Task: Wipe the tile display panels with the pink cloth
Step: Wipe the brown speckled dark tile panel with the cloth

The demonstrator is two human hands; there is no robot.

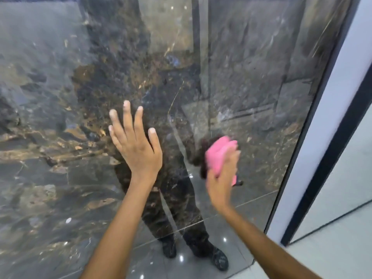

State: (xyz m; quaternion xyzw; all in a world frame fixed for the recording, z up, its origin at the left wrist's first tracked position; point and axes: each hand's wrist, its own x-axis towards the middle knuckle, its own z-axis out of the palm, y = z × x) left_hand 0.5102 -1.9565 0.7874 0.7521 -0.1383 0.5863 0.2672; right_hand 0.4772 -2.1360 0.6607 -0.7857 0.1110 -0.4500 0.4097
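Note:
A tall, glossy tile display panel (60, 109) of dark marble with gold veins fills most of the view. My left hand (133, 141) lies flat against it with fingers spread, holding nothing. To its right, my right hand (222, 176) presses a crumpled pink cloth (218, 153) onto the panel; the hand is motion-blurred. The panel mirrors a standing person's legs and shoes below my hands.
The panel's right edge (314, 125) meets a white strip and a black frame (334, 150). A second pale panel (348, 188) stands at the far right. Light floor (330, 256) shows at the bottom right.

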